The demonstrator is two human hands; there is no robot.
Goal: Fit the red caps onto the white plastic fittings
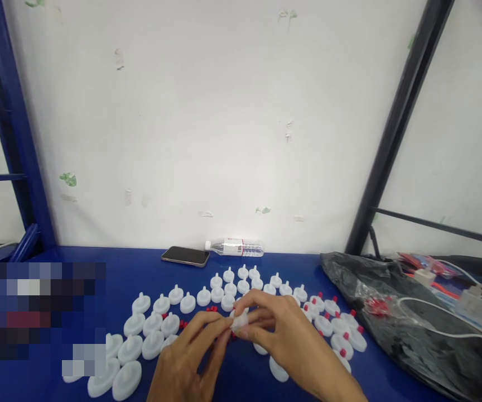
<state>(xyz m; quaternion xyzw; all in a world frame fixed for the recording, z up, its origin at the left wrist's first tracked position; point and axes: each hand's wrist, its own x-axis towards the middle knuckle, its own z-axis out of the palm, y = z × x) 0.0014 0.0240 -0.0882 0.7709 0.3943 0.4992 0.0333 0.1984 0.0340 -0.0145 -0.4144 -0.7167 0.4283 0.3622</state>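
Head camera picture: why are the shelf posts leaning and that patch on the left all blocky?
Head view: wide lens tilts the blue post and black post inward; the pixelated patch is masked; lighting is flat; the hands are slightly soft.

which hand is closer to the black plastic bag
Right. The right hand lies just left of the black plastic bag; the left hand sits farther left, beyond it.

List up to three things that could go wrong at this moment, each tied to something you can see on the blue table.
1. Both hands, left and right, pinch one white disc above the crowded discs; a slip might scatter them.
2. Loose red caps among the discs could roll away.
3. The bottle lies on its side beside the phone; a leak might wet it.
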